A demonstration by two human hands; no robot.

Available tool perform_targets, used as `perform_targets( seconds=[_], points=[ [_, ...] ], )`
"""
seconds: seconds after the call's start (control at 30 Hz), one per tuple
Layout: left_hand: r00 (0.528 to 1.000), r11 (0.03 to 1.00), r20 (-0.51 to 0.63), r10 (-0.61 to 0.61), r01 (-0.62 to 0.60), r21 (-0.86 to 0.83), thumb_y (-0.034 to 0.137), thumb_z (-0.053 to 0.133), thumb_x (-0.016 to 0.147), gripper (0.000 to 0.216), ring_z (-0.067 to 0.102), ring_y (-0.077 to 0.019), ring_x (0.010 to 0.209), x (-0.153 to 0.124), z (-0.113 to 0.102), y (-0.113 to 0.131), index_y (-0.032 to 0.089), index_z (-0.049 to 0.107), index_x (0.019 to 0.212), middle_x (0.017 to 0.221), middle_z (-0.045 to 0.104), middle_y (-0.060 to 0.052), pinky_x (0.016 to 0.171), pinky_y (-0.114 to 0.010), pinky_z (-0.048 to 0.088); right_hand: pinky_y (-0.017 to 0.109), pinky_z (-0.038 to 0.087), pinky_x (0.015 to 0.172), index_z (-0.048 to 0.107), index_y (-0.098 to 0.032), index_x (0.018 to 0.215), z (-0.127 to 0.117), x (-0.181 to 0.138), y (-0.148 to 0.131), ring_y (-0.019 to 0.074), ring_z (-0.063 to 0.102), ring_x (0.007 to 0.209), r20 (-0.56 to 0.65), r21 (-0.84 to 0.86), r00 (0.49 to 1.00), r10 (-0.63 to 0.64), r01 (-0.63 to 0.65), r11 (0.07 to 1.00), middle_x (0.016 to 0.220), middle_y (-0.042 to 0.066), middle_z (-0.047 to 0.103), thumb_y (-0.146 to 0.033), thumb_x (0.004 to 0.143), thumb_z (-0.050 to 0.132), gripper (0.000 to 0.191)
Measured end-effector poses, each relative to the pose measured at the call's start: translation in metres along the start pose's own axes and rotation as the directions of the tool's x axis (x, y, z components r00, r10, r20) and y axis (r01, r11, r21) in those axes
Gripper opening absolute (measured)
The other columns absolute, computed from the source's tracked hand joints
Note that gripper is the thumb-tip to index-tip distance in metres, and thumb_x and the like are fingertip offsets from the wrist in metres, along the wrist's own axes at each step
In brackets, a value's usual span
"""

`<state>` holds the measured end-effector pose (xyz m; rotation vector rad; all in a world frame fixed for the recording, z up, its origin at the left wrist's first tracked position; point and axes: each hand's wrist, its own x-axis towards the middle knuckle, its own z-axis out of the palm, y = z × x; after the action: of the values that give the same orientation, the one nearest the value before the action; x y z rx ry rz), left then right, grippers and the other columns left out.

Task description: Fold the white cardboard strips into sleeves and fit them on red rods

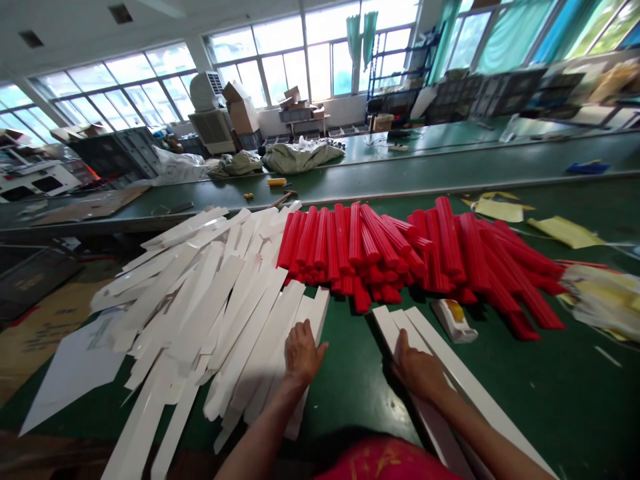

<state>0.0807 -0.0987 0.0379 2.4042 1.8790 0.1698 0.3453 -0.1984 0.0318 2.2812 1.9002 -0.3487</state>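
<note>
My left hand (302, 352) lies flat with fingers together on the right edge of a wide heap of long white flat cardboard pieces (210, 307). My right hand (419, 371) rests with curled fingers on a long white folded box (435, 347) that lies lengthwise on the green table (550, 380). Behind both hands a pile of red ribbed sticks (400, 253) stretches across the table.
A small white and yellow packet (454, 319) lies by the red sticks. Yellow sheets (565, 230) and crumpled plastic (605, 300) sit at the right. A second green bench (400, 170) with cloth bundles and tools runs behind. Cardboard covers the floor at left.
</note>
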Motion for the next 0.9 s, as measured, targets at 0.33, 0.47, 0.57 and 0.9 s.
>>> perform_targets(
  seconds=[0.33,0.47,0.57,0.9],
  points=[
    [0.983,0.992,0.168,-0.077,0.059,0.113,0.014,0.070,0.074,0.078,0.056,-0.0307,0.105,-0.023,0.016,0.008,0.006,0.038,0.144,0.119,0.057,-0.020,0.090,-0.039,0.046,0.053,0.053,0.070,0.030,0.013,0.145,-0.001,0.008,0.037,0.0420,0.073,0.082,0.021,-0.045,0.991,0.132,-0.131,0.990,0.079,0.027,0.072,-0.033,0.095,0.050,0.071],
    [0.956,0.992,0.285,0.076,-0.101,0.073,0.007,0.073,0.064,0.083,0.058,-0.0303,0.103,-0.028,-0.012,-0.007,0.010,0.043,0.142,0.112,0.064,-0.016,0.087,-0.038,0.047,0.054,0.053,0.072,0.048,0.009,0.134,-0.032,0.003,0.026,0.0453,0.069,0.092,-0.030,-0.078,0.986,0.163,-0.165,0.983,0.093,0.032,0.069,-0.040,0.088,0.062,0.068],
    [0.887,0.924,0.289,0.359,-0.381,0.022,0.010,0.068,0.075,0.071,0.058,-0.0302,0.106,-0.026,-0.057,-0.010,0.020,0.045,0.142,0.113,0.065,-0.013,0.091,-0.043,0.045,0.060,0.041,0.100,0.043,-0.007,0.145,-0.066,-0.001,-0.008,0.0451,0.049,0.129,-0.192,-0.036,0.973,-0.126,0.121,0.992,0.140,0.030,0.051,-0.036,0.072,0.080,0.087],
    [0.521,0.648,-0.445,0.728,-0.736,0.197,0.031,0.061,0.092,0.057,0.043,-0.0310,0.137,-0.009,-0.139,0.039,0.020,0.041,0.144,0.138,0.056,-0.013,0.117,-0.064,0.014,0.027,0.047,0.065,0.062,-0.016,0.099,-0.057,0.022,-0.063,0.0183,0.060,0.076,-0.120,0.857,0.875,-0.469,0.329,0.396,0.087,0.001,0.068,-0.026,0.071,0.061,0.029]
  ],
)
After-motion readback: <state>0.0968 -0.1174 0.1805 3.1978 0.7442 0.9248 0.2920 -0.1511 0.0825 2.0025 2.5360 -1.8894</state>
